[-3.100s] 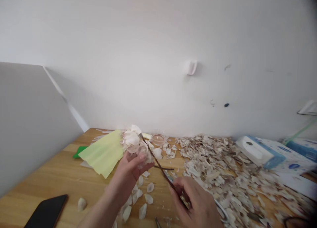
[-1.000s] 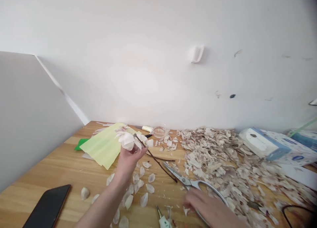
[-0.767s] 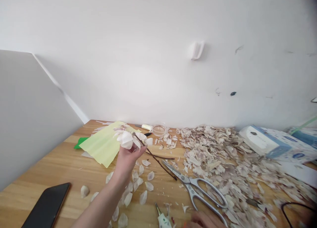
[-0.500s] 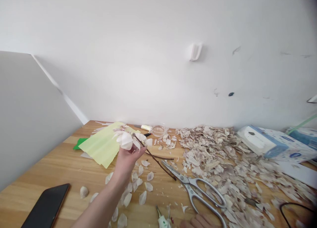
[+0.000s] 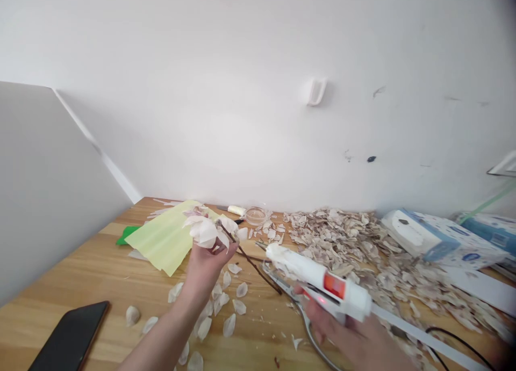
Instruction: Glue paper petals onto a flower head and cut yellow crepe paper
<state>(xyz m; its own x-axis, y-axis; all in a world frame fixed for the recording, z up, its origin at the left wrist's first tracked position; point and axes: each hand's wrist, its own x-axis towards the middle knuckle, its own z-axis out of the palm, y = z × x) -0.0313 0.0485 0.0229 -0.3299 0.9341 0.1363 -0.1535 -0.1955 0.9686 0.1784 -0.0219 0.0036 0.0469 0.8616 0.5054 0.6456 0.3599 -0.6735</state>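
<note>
My left hand [image 5: 205, 266] is closed on a handmade flower [image 5: 207, 230] of white petals fixed to a thin brown twig [image 5: 252, 262], held up over the wooden table [image 5: 100, 269]. My right hand [image 5: 355, 339] grips a white hot glue gun [image 5: 318, 280] with a red mark on its side. Its nozzle points left toward the flower, a short gap away from it. Loose white petals [image 5: 229, 301] lie on the table below my left hand.
Scissors [image 5: 306, 320] lie partly hidden under the glue gun. A big heap of shell-like flakes [image 5: 363, 258] covers the right side. Yellow-green paper [image 5: 165, 242], a small glass dish [image 5: 255, 215], a dark phone [image 5: 66, 341] and tissue boxes [image 5: 427, 239] also sit on the table.
My right hand let go of the twig, dropped low out of view, then came up gripping the glue gun, nozzle toward the flower. My left hand kept holding the flower.
</note>
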